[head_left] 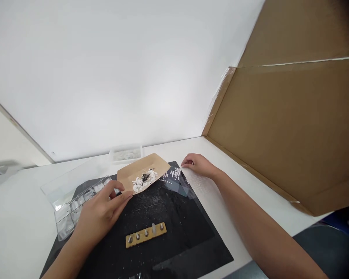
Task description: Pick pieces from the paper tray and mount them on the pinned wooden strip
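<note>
Fingers [120, 199] of the left hand [100, 211] pinch a brown paper tray [126, 172] at its near left corner, thumb and forefinger closed on it. It sits over the far part of a black mat [189, 232], bearing white bits [138, 186] and dark scraps [145, 177]. On the right hand [197, 163] the fingertips curl together near the mat's far right corner; whether they hold anything, one cannot tell. A clear divided box [75, 205] lies beside the left hand; a yellow strip [142, 237] with pegs lies nearer on the mat.

Strip [142, 237] on mat [189, 228], before tray [127, 173]
</note>
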`<state>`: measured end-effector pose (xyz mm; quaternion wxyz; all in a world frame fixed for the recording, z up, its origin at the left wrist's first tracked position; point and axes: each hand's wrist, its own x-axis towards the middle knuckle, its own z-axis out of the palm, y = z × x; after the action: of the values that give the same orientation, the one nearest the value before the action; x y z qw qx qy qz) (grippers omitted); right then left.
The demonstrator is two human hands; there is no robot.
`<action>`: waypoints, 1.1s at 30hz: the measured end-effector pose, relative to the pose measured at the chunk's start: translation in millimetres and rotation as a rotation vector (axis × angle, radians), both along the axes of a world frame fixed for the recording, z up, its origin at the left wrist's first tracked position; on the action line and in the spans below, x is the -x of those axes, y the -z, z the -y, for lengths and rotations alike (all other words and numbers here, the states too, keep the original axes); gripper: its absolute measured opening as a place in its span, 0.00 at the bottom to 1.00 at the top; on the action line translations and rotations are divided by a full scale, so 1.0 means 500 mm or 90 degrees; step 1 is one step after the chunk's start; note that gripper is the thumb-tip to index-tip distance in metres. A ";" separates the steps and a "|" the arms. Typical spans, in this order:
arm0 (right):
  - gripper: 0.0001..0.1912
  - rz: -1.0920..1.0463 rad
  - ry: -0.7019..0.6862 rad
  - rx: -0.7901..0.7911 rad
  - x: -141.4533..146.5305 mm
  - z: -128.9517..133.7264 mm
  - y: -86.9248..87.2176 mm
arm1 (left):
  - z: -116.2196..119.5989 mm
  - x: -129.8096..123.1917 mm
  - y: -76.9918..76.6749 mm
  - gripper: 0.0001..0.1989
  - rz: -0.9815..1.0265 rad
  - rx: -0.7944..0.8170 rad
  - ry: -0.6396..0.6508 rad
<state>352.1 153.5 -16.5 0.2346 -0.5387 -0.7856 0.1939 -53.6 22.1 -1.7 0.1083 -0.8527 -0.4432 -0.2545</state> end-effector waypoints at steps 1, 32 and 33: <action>0.10 -0.006 0.013 -0.011 -0.001 0.002 -0.003 | -0.001 -0.003 0.002 0.11 -0.002 0.005 0.004; 0.05 -0.311 -0.220 -0.257 0.288 0.241 -0.041 | 0.048 -0.085 -0.045 0.09 0.578 0.476 0.094; 0.05 -0.313 -0.214 -0.270 0.287 0.241 -0.042 | 0.049 -0.087 -0.046 0.09 0.588 0.483 0.089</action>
<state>208.5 32.9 4.5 0.4879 -0.2789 -0.8060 0.1860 -10.2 -2.5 21.2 -0.4242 -0.6603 -0.4473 -0.4289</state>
